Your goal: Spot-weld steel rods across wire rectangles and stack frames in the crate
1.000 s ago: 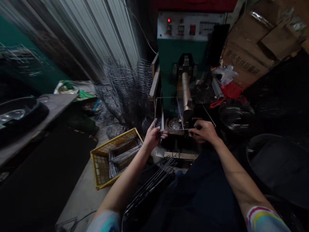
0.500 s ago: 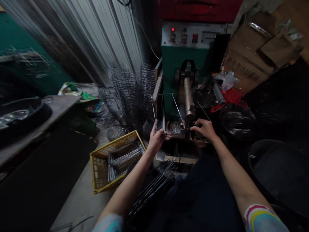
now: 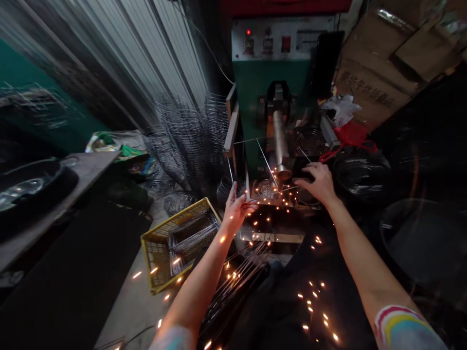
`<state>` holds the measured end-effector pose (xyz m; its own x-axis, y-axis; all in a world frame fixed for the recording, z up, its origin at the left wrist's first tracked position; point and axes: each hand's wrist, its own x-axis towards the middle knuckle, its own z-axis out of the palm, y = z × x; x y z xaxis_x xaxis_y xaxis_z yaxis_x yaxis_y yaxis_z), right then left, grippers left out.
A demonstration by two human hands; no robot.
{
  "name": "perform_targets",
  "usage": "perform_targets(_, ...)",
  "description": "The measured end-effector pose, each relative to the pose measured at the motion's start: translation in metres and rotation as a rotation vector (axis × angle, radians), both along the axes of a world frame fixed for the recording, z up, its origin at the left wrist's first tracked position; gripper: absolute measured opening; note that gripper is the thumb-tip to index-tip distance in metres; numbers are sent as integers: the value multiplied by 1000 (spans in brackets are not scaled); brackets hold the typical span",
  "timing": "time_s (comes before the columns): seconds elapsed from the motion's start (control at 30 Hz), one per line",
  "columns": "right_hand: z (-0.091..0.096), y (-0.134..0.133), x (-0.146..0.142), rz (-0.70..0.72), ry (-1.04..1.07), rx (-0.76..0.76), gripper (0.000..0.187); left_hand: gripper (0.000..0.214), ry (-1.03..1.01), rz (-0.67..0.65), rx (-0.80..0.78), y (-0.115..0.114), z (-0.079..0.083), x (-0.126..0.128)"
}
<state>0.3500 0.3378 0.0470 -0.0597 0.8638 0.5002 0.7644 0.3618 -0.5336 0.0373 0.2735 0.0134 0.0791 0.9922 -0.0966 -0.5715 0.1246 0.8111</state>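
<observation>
Sparks [image 3: 287, 211] fly below spot welder's upper electrode [image 3: 279, 138]! Wire frame [image 3: 266, 162] reaches under its tip, joint apparently mid-weld, unfinished. Left hand [image 3: 236, 210] pinches frame left of electrode; right hand [image 3: 321, 183], just right of it, cannot tell if gripping. Yellow crate [image 3: 155, 250], farther left, holds bent wires [image 3: 193, 238]; whether welded, unclear.

You're working with two hands: one left hand [image 3: 239, 209], one right hand [image 3: 319, 182]. One wire frame [image 3: 267, 163] is spanning between them. One green welding machine [image 3: 251, 97] is facing you, showing one lit red lamp [image 3: 248, 32], one red switch [image 3: 285, 44], one electrode arm [image 3: 279, 136]. One yellow plastic crate [image 3: 156, 250] is sitting nearby. Sparks [image 3: 222, 238] are scattering around you: dozens, exact count escaping you.
</observation>
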Motion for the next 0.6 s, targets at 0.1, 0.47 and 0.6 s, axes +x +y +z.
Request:
perform_targets(0.1, 5, 6, 18, -159, 221, -192, 44, 95, -27, -9, 16, -1, 2, 1)
perform_targets(0.47, -40, -241, 17, 158, 548, -902, 35, 95, 60, -193, -162, -181, -13, -70)
perform_targets(0.6, -55, -341, 15, 110, 627, -1024, 33, 75, -64, -169, -264, -177, 5, -98)
